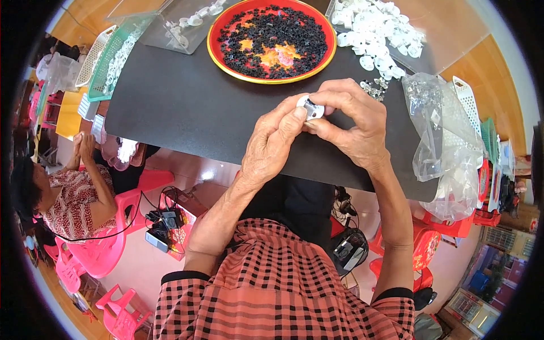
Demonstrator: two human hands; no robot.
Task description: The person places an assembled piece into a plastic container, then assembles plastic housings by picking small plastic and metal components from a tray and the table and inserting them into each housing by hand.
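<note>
a red round tray [218, 28] of small black parts sits on the dark bench [187, 107]; a crumpled clear bag [436, 141] lies at its right edge.

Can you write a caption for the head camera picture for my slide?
Left hand and right hand pinch a small white plastic part over a black table.

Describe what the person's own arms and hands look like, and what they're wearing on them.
Both forearms are bare from above the elbow down. The left hand and right hand are bare too: no gloves, and no rings, watch or bracelet that I can make out. The short sleeves belong to a salmon-pink top with a black check pattern, each ending in a plain black cuff band.
</note>
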